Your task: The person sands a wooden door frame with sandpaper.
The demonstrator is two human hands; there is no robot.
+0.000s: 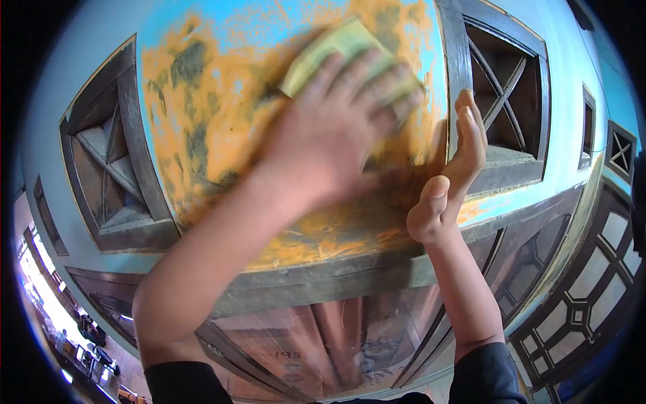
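My left hand [330, 135] is blurred by motion and lies over a yellowish sheet of sandpaper [343, 47], pressing it against the wall. Its fingers spread across the sheet, and one corner sticks up above them. Beneath is a wall patch [229, 135] with orange and dark blotches over light blue paint. Further right, my right hand [451, 175] is raised with its fingers upright and its thumb apart. It holds nothing and is beside the dark wooden frame of the right vent [464, 60]; whether the palm touches the wall or frame is hard to tell.
Another wooden vent with crossed bars [111, 161] is set in the wall at left. A dark wooden ledge [316, 283] runs below the patch, over glass panes [336, 343]. A panelled door [585, 289] stands at far right. Cluttered items [94, 343] show at lower left.
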